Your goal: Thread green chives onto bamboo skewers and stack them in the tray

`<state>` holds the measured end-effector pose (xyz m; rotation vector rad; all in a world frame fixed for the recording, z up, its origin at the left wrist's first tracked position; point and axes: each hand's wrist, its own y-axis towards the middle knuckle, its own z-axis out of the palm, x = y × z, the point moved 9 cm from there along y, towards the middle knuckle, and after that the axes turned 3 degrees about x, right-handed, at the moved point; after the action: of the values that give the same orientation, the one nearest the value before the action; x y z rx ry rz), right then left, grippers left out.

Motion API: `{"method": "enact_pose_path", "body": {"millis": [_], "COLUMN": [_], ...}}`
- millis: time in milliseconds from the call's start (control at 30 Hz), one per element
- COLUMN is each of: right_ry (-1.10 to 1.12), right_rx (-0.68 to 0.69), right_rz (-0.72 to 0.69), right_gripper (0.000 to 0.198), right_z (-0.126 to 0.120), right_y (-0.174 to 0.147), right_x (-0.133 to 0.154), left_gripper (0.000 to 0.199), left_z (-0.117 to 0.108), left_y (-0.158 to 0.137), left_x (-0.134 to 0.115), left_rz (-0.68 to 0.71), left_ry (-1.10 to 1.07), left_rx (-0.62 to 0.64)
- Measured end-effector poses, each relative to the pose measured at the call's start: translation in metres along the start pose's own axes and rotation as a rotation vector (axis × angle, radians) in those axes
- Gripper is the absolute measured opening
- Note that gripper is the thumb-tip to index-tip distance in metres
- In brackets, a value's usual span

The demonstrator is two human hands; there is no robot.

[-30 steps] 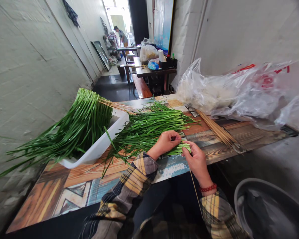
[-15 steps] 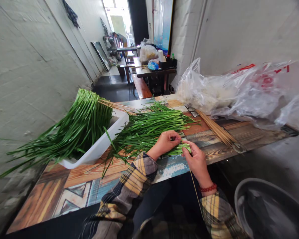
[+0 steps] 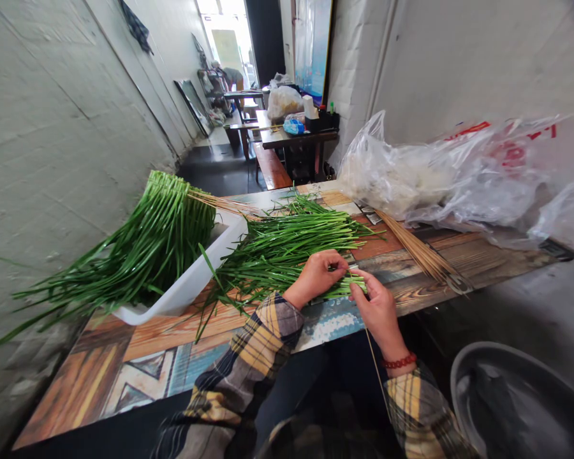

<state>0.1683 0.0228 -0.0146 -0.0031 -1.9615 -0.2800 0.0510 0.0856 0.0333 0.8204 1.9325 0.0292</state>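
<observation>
Garlic chives lie in a loose pile on the wood-patterned table, their pale cut ends toward the right. At the pile's near right edge, my left hand is closed in a pinch on chive stalks, its fingertips partly hidden. Touching the same stalk ends is my right hand, closed around a thin bamboo skewer that slants down toward my lap. Between the hands, a row of pale stalk ends lies side by side across the skewer. The skewer's tip is hard to make out.
On the left, a white tray bears skewered chives hanging over its edge. Loose bamboo skewers lie right of the pile, beside clear plastic bags. A grey tub stands low at right. Far back, a person bends over.
Both my hands stay in nearly the same place on the stalks and skewer. The person far back has shifted slightly.
</observation>
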Motion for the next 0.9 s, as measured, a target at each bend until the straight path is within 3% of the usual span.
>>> {"method": "enact_pose_path", "body": {"millis": [233,500,733,900], "right_ry": [-0.012,0.052,0.107,0.124], "right_rx": [0.004,-0.021,-0.053,-0.037], "right_rz": [-0.019,-0.023,-0.011,-0.031], "right_gripper": [0.035,0.034,0.055,0.046], "right_z": [0.000,0.001,-0.002,-0.002], "right_y": [0.000,0.001,-0.001,0.000], "right_x": [0.000,-0.007,-0.009,-0.005], "left_gripper": [0.010,0.013,0.013,0.013], "left_z": [0.002,0.001,0.002,0.001], "left_y": [0.000,-0.001,-0.001,-0.001], "left_x": [0.007,-0.003,-0.010,-0.007], "left_rz": [-0.025,0.014,0.056,0.028], "left_ry": [-0.015,0.039,0.143,0.111], "left_rx": [0.011,0.011,0.021,0.024]}}
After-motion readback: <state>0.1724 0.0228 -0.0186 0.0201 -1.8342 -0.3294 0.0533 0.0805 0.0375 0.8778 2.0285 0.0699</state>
